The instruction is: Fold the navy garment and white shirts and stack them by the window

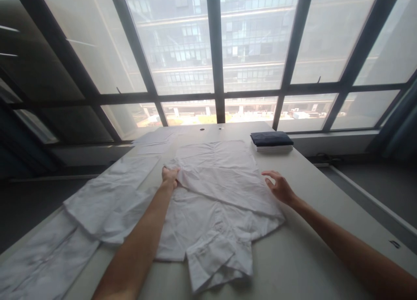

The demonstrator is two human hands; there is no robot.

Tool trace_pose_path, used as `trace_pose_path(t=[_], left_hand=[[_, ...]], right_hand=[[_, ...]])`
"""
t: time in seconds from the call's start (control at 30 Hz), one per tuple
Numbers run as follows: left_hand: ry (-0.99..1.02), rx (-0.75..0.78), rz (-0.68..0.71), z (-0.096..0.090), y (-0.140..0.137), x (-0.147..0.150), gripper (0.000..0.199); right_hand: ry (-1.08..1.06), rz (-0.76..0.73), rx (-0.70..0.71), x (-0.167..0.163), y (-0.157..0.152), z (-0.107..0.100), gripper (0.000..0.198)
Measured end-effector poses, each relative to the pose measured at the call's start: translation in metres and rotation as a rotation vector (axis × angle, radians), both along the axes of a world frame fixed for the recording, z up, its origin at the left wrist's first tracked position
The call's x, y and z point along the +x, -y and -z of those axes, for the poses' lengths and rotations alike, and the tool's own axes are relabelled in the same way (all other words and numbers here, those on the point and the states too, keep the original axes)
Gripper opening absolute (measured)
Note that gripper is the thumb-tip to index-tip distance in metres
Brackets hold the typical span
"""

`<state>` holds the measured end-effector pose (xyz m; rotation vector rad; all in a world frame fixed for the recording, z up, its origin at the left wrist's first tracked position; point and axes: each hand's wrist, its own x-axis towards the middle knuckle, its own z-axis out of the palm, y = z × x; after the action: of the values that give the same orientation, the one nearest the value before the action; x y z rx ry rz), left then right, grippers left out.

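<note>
While the L hand (170, 176) pinches the side of a white shirt (224, 182) spread on the desk (293, 256), the R hand (276, 185), empty & loosely spread, is near the opp. edge; prob. best to keep tension even & smooth it flat.

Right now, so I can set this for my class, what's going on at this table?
A person's left hand grips a white shirt near its left side, while the right hand is open beside the shirt's right edge. The shirt lies wrinkled and partly folded over on the table. More white cloth lies to the left; a dark folded cloth tops a white stack at far right.
</note>
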<state>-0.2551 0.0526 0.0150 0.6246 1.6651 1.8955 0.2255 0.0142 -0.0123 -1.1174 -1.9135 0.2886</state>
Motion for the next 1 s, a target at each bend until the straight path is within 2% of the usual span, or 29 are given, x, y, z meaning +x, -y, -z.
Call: trace_pose_path(t=[0.1, 0.17, 0.23, 0.37, 0.47, 0.57, 0.7, 0.8, 0.87, 1.0], left_hand=[[0.011, 0.036, -0.016, -0.011, 0.003, 0.008, 0.045], [0.009, 0.083, 0.033, -0.024, 0.006, 0.013, 0.045], [0.032, 0.178, 0.137, -0.041, 0.009, 0.017, 0.046], [0.170, 0.393, 0.410, -0.074, 0.004, 0.019, 0.047], [0.261, 0.394, 0.498, -0.086, -0.015, 0.015, 0.044], [0.265, 0.328, 0.467, -0.077, -0.041, 0.007, 0.039], [0.046, 0.080, 0.276, -0.039, -0.061, -0.007, 0.036], [-0.041, -0.042, 0.220, -0.017, -0.063, -0.016, 0.036], [-0.058, -0.058, 0.232, -0.014, -0.063, -0.019, 0.036], [-0.065, -0.016, 0.259, -0.031, -0.076, -0.019, 0.043]], right_hand=[[0.119, 0.010, 0.030, -0.011, -0.038, 0.002, 0.029], [0.199, 0.053, -0.029, -0.015, -0.059, 0.004, 0.027], [0.245, 0.091, -0.104, -0.013, -0.074, 0.006, 0.026], [0.236, 0.109, -0.158, -0.001, -0.088, 0.013, 0.043], [0.218, 0.113, -0.161, 0.006, -0.091, 0.017, 0.046], [0.191, 0.112, -0.149, 0.007, -0.090, 0.019, 0.045], [0.168, 0.114, -0.154, 0.005, -0.089, 0.017, 0.044], [0.172, 0.123, -0.164, 0.004, -0.087, 0.014, 0.041], [0.182, 0.123, -0.159, 0.004, -0.085, 0.013, 0.033], [0.246, 0.118, -0.121, 0.002, -0.080, 0.011, 0.020]])
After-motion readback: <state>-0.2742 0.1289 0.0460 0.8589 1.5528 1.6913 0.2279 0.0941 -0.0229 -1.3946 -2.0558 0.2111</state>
